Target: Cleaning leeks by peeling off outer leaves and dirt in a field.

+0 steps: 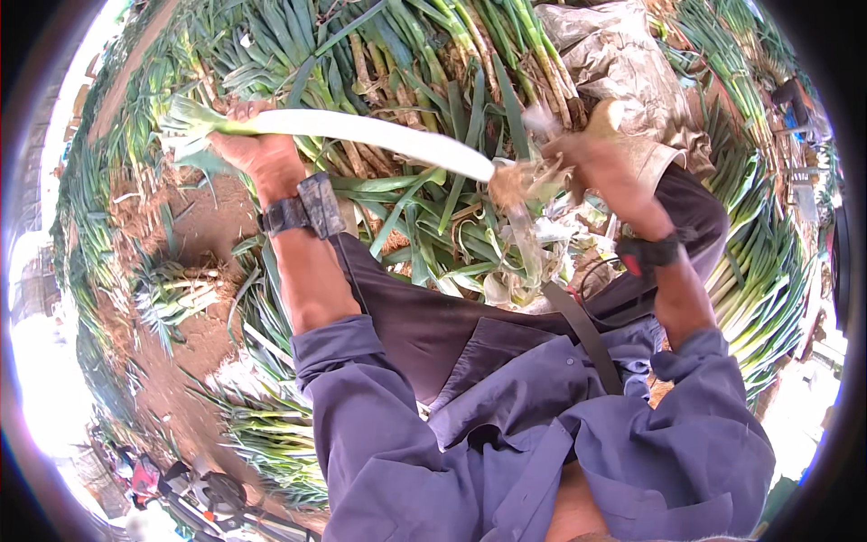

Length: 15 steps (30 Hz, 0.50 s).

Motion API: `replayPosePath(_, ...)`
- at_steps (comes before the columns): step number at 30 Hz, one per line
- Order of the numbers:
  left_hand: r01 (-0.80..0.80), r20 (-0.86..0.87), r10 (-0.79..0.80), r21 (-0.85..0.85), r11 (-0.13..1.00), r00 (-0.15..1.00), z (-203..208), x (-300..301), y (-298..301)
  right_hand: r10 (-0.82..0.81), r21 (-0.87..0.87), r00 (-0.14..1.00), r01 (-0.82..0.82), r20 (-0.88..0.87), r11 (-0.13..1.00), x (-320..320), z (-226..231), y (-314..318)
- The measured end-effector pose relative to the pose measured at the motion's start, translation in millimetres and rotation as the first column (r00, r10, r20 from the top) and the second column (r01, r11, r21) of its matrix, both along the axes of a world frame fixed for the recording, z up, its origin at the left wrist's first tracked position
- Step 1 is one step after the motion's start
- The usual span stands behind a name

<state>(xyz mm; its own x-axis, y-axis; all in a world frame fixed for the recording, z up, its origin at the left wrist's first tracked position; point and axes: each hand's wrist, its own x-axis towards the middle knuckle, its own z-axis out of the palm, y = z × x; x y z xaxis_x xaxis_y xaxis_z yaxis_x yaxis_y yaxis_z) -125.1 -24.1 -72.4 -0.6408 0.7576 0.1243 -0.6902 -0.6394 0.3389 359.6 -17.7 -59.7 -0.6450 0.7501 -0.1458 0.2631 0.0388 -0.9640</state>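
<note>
Your left hand grips a trimmed leek just below its cut green end, the fingers wrapped around the stem. The leek spans from your left hand toward your right hand, its long white shaft bowed slightly upward and its root end lower than the shaft's middle. Your right hand is just beside the tangled brown roots, but blur covers its fingers; you cannot tell from this whether they are closed on anything or touching the roots.

Between your forearms there is open air above your spread legs in dark trousers. Beneath the shaft, loose green leaves and pale peelings fill the space between your knees. On the far side, a heaped row of leeks bounds the room, lying close beyond the shaft in this view. To the far right, a crumpled tan sack lies beyond your right hand.

On your left, a patch of brown soil lies beside your left wrist, edged by more leeks farther left. A leek bundle lies near on that side, beside your left sleeve. On your right, a fanned leek pile borders your right knee.
</note>
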Motion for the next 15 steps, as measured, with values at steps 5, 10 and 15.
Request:
replayPosePath(5,0.109,0.116,-0.135,0.204,0.973,0.984,30,24,-1,-0.035,0.047,0.984,0.027,0.172,0.999,-44,-18,-24)
replayPosePath(10,0.048,-0.094,-0.047,0.007,0.999,0.995,31,43,0,0.269,0.233,0.961,-0.278,0.068,0.932,-92,-2,-39)
replayPosePath(15,0.113,-0.133,-0.099,0.098,0.989,0.986,30,57,-2,0.226,-0.016,0.973,-0.227,-0.053,0.974,-90,-28,-51)
